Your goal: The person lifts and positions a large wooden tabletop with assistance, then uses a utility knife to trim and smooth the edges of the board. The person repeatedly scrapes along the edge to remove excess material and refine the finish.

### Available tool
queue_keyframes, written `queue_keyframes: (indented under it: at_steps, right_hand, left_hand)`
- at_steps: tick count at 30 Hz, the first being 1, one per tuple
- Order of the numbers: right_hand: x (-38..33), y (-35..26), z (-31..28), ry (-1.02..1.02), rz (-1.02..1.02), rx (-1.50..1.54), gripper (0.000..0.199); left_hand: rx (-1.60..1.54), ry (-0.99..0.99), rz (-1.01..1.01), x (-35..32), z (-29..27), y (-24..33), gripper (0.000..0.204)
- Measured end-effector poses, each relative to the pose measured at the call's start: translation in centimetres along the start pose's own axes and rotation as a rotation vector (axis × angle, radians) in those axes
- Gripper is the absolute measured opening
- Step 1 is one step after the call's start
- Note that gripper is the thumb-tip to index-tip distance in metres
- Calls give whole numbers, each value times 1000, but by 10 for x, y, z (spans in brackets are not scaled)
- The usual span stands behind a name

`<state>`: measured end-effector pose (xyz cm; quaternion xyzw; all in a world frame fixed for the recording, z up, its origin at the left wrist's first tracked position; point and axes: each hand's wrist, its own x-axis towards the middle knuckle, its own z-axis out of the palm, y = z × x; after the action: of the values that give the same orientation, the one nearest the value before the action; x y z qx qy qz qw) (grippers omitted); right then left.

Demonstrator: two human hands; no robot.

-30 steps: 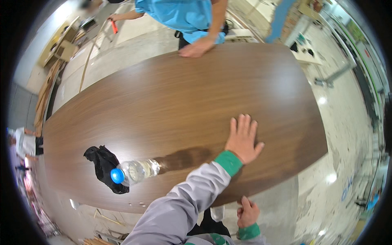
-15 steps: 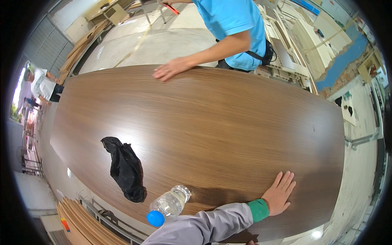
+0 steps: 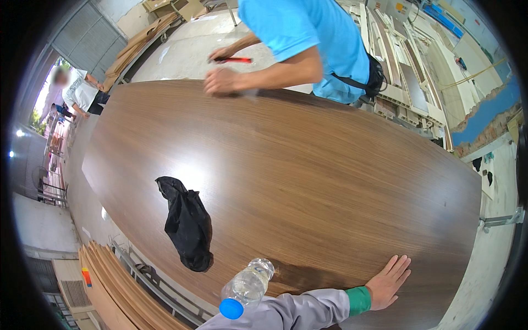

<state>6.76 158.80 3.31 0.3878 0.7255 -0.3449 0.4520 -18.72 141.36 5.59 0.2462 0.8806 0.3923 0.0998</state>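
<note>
My left hand (image 3: 388, 283) lies flat, palm down and fingers apart, on a large brown wood-grain panel (image 3: 308, 181). Its arm, in a grey sleeve with a green cuff (image 3: 359, 300), reaches across the near edge. Beside that sleeve a clear plastic bottle (image 3: 250, 283) with a blue cap appears to stand upright. Further left rests a crumpled black cloth or bag (image 3: 188, 225). My right hand is out of sight. Across the panel, a co-worker in a blue shirt (image 3: 308, 38) has one closed hand (image 3: 221, 82) at the far edge and a red-and-black tool (image 3: 236, 59) in the other.
Stacked brown boards (image 3: 118, 291) lie beside a metal frame at the lower left. Pale frame pieces (image 3: 399, 71) are piled behind the co-worker. Another person in a white shirt (image 3: 82, 92) stands beyond the panel's far left corner.
The co-worker's near hand has gone from flat to closed at the far edge, and the hand with the red tool has come lower, closer to it. My view has shifted; my left hand stays flat.
</note>
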Motion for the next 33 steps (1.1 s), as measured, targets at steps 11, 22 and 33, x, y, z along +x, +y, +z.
queue_keyframes:
  at_steps: [11,22,33]
  right_hand:
    - [-8,8,5,-21,36,43,40]
    - [-26,12,16,-128,5,165,38]
    - [-57,-11,77,144,-289,825,23]
  left_hand:
    - [-16,63,-7,0,4,1,81]
    - [-8,47,-25,3,1,5,81]
    - [475,274,148,15,29,-6,77]
